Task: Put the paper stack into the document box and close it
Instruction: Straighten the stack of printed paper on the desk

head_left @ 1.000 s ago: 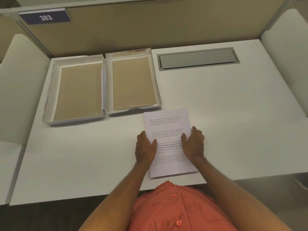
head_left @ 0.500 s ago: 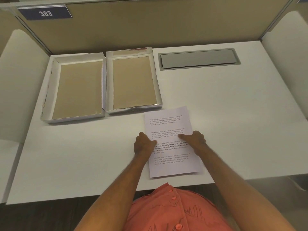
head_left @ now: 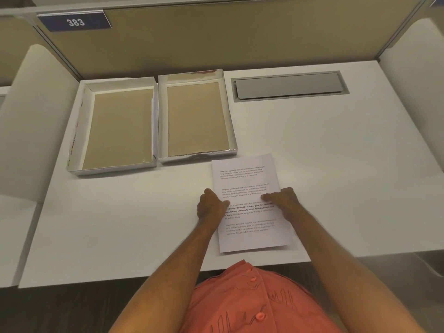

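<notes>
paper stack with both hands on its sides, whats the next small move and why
Probably lift the paper stack clear of the desk: left hand and right hand sit at its side edges, it lies flat, and both open box halves stand empty just beyond it.

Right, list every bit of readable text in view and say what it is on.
"383": white digits on the blue sign atop the partition.
"strong community bonds, local traditions": bold line on the paper stack; remaining print mostly too small.
Red marks on the left box tray: unreadable.
</notes>
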Demonstrator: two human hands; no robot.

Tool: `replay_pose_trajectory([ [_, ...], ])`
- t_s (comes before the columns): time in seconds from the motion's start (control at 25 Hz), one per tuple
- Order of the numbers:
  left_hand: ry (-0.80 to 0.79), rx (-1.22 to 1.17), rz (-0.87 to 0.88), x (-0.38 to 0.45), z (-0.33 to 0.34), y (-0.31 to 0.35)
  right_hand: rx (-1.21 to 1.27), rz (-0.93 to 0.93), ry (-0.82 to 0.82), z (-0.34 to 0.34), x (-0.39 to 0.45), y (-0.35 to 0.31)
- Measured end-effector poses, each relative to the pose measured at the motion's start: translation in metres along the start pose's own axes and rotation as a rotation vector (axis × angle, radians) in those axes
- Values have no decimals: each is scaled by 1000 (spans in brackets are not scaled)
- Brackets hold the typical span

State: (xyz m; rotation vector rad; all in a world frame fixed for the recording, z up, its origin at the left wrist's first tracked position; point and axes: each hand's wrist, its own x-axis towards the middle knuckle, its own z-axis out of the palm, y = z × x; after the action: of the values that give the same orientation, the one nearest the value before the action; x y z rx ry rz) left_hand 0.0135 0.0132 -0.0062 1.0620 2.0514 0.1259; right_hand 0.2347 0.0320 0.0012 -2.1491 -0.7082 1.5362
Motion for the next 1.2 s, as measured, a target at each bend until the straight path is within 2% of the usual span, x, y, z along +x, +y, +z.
replay_pose_trajectory([
  [0.24, 5, -3, 9, -3, -2, 1, 140, 26, -224, -2, -5, -7],
  [0.4, 2, -1, 17, -4, -3, 1, 0, -106, -41, -2, -7, -2],
  [0.52, 0, -2, 19, -6, -4, 1, 77, -176, -50, -4, -10, 5],
  [0.72, -12, -45, 30, -9, -7, 0, -172, -346, 9, 1, -26, 1],
  [0.92, -2, -298, 22, -9, -7, -8, -322, -535, 70, 8, -53, 7],
  [1.2, -54, -553, -24, -10, -8, -11, -340, -663, 97, 11, -74, 15],
])
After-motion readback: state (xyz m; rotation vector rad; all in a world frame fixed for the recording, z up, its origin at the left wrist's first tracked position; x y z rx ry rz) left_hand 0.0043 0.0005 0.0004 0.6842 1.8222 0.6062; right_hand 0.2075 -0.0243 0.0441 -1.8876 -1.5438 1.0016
